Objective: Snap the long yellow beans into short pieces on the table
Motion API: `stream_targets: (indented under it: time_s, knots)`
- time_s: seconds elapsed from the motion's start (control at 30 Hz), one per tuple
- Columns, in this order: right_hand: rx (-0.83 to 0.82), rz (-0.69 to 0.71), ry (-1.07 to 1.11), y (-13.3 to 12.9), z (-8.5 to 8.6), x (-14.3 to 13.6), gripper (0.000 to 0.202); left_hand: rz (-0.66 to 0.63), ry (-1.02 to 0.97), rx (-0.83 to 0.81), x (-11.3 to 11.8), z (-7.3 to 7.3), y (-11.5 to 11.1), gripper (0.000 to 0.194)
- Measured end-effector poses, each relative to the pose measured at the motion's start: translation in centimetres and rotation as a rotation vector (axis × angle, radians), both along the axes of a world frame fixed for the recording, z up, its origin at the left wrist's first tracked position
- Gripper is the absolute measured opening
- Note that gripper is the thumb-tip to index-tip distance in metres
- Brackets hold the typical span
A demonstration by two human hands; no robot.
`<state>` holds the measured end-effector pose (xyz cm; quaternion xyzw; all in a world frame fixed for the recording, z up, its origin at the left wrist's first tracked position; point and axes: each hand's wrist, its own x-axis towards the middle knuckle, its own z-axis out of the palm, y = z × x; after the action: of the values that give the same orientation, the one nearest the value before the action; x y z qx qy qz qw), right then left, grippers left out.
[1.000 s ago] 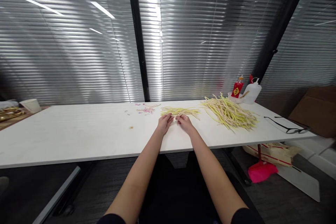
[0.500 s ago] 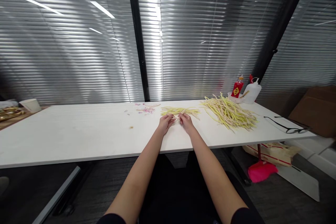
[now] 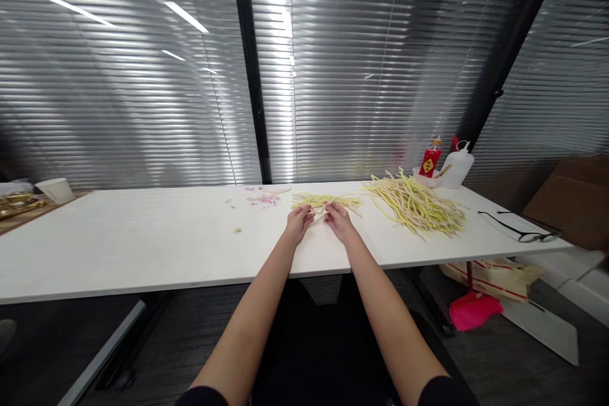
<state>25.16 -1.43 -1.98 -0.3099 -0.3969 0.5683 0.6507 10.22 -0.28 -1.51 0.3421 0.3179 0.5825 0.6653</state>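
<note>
White surface [image 3: 143, 235]: standing before blinds [image 3: 143, 108].
Pale strand [image 3: 320, 211]: slanting crosswise between the hands, lying on the front-edge side of the yellow bundle [image 3: 328, 198].
Left hand [image 3: 299, 221]: pinching its left part.
Right hand [image 3: 338, 219]: pinching its right part, sitting equally near.

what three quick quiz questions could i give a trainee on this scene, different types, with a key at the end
1. Multiple choice: what do the left hand and right hand hold between them?
a) a squeeze bottle
b) a pale strand
c) a paper cup

2. True or false: the large pile of strands lies to the right of the right hand.

3. Fill in the blank: the black-framed glasses rest near the ____ end of the white table, from the person's side.

Key: 1. b; 2. true; 3. right
</note>
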Motion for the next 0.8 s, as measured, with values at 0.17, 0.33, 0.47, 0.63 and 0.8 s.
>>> stream_targets:
  time_s: [0.17, 0.33, 0.47, 0.63, 0.8]
  knots:
    - [-0.004, 0.049, 0.025, -0.35, 0.18, -0.13, 0.034, 0.021, -0.015, -0.009, -0.05, 0.02, 0.07, 0.024]
    - [-0.011, 0.113, 0.069, -0.79, 0.39, -0.1, 0.035, -0.003, -0.022, 0.008, -0.07, 0.18, -0.04, 0.02]
    - [-0.011, 0.142, 0.106, -0.74, 0.35, -0.15, 0.034, -0.044, -0.029, 0.011, -0.09, 0.24, -0.18, 0.02]
    - [0.018, 0.147, 0.096, -0.49, 0.07, -0.17, 0.032, -0.069, -0.005, 0.015, -0.08, 0.09, -0.13, 0.025]
    - [0.004, 0.157, 0.059, -0.34, -0.21, -0.13, 0.029, -0.073, -0.05, 0.0, -0.11, 0.01, -0.01, 0.023]
